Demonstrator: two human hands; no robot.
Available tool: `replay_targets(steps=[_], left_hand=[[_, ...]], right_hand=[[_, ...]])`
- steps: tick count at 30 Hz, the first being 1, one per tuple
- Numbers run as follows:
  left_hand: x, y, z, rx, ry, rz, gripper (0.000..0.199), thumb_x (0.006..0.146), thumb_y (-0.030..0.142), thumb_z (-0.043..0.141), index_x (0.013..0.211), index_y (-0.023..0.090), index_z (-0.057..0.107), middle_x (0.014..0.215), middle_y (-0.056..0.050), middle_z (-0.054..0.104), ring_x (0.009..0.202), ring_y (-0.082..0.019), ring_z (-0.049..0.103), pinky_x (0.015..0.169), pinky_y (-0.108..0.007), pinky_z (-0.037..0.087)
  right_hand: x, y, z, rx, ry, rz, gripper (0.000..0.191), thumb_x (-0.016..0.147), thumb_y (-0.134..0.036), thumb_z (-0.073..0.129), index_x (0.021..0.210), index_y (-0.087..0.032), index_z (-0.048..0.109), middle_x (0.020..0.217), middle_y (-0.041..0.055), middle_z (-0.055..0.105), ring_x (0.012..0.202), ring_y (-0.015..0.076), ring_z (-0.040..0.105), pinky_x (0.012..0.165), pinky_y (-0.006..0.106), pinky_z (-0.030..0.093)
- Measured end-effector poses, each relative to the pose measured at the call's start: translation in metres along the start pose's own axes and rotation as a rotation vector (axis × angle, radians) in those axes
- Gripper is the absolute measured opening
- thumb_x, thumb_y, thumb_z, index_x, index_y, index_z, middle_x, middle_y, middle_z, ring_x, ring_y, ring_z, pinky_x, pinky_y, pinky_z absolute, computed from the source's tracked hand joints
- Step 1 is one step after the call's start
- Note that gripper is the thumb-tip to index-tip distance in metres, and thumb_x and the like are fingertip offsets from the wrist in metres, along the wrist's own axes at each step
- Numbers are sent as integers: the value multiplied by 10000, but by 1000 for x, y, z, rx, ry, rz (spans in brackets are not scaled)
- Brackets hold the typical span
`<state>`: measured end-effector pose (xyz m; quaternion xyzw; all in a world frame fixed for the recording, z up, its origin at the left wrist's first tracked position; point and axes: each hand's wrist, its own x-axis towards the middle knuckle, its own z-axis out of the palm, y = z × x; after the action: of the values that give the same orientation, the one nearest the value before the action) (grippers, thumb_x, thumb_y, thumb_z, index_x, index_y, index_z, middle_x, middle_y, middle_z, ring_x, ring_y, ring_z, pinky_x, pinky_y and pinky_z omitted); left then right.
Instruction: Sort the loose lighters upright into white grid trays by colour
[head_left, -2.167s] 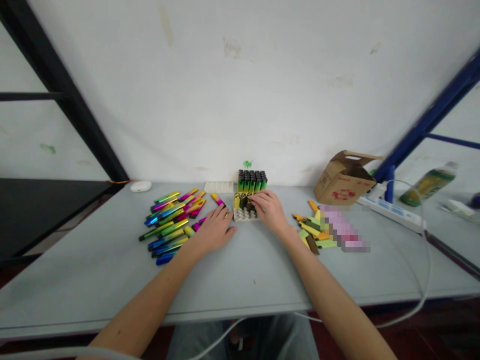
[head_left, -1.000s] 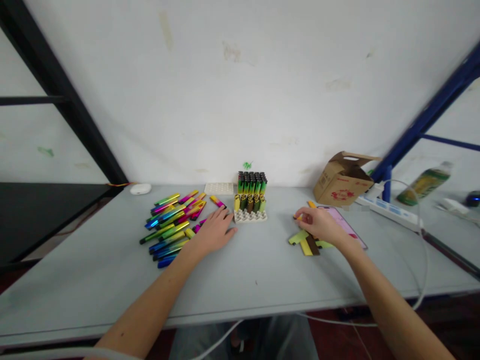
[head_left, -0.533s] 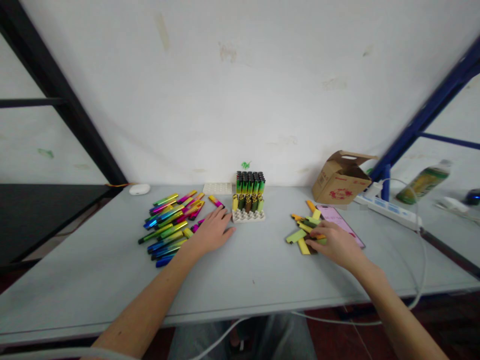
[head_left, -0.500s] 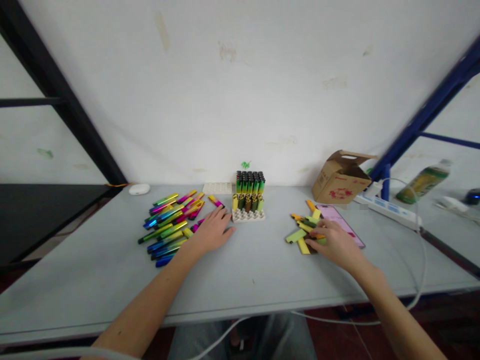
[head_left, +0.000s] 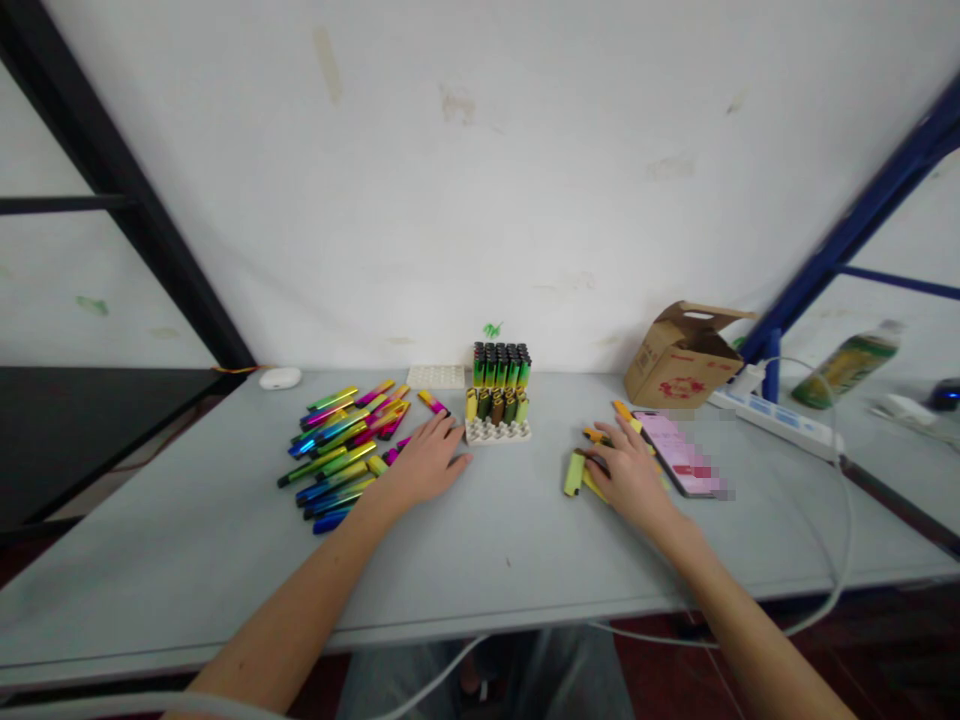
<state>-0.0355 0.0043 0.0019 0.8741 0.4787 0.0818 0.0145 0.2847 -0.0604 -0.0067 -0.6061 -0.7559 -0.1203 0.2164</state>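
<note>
My left hand (head_left: 429,462) lies on the table with its fingers apart, at the right edge of a pile of shiny multicoloured lighters (head_left: 349,455). Just right of it stands a white rack (head_left: 498,431) with upright lighters: green ones with black tops (head_left: 501,367) at the back and a yellow, olive and brown row (head_left: 496,406) in front. My right hand (head_left: 628,470) is over the pile of yellow and orange lighters, covering most of it. Its fingertips touch the area beside a light green lighter (head_left: 574,473); whether they grip anything is hidden.
Right of my right hand lies a phone (head_left: 679,455). Behind it are an open cardboard box (head_left: 679,368) and a power strip (head_left: 784,425) with a white cable. A second white rack (head_left: 436,377) and a white case (head_left: 280,378) sit near the wall.
My right hand has moved left and over the pile. The light green lighter has turned from slanted to nearly upright in view and shifted left. My left hand has stayed put.
</note>
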Motion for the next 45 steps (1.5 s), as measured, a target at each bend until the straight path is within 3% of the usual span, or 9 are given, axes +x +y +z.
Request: replay_targets(steps=[9,14,16,20,23,26,30,38,45], left_hand=[[0,0,1,-10,7,0,460,929,384,416,1308,135,497,1414,-176,476,1385,-296,353,1133,-450,299],[0,0,1,-9,-2,5,483,935,374,412,1324,97,484,1413,-202,465,1384,-316,348,1132,-459,297],[-1,1,0,-11,-3,2,482,935,370,418,1327,98,482,1416,-200,462,1387,-311,346,1136,-449,291],[-1,2,-2,6,-15,-6,480,935,373,422,1328,104,485,1419,-192,461,1386,-307,347,1139,-435,289],[-2,1,-3,26,-15,2,485,942,383,403,1328,101,487,1413,-193,463,1383,-313,349,1134,-438,295],[-2,1,-3,32,-8,7,488,947,386,393,1331,100,485,1416,-196,459,1388,-311,341,1135,-435,294],[-2,3,-5,40,-32,2,487,948,380,398,1335,97,483,1417,-193,459,1389,-315,339,1134,-439,296],[0,0,-2,5,-20,-2,505,937,370,435,1345,76,481,1425,-210,457,1400,-323,324,1144,-453,287],[1,-2,1,24,-22,15,522,945,376,415,1350,54,481,1414,-220,462,1394,-345,326,1140,-464,292]], right_hand=[[42,-12,24,-20,-23,47,69,782,-173,643,788,-151,708,1182,169,618,1322,375,384,1047,574,338],[61,-13,22,8,-40,81,27,781,-179,642,787,-169,666,906,125,681,1048,304,584,949,472,424],[73,-14,19,125,-11,105,53,819,-190,592,827,-166,639,847,113,683,910,269,617,866,424,459],[105,-24,14,556,228,117,166,893,-285,491,1006,-183,558,909,88,682,817,210,622,762,345,476],[126,-41,18,882,322,149,245,900,-371,449,1049,-188,515,804,40,645,664,164,566,640,290,458],[130,-56,25,1044,273,199,293,831,-434,529,980,-183,555,759,18,621,639,151,531,620,279,448],[117,-65,27,1028,165,130,299,776,-437,609,897,-164,625,759,17,620,683,162,538,655,289,444],[102,-67,20,992,110,-4,358,928,-423,456,1127,-157,588,783,22,590,683,149,521,671,288,424],[103,-75,22,1450,-73,106,440,891,-564,468,1116,-196,556,711,-33,484,558,105,475,492,232,401]])
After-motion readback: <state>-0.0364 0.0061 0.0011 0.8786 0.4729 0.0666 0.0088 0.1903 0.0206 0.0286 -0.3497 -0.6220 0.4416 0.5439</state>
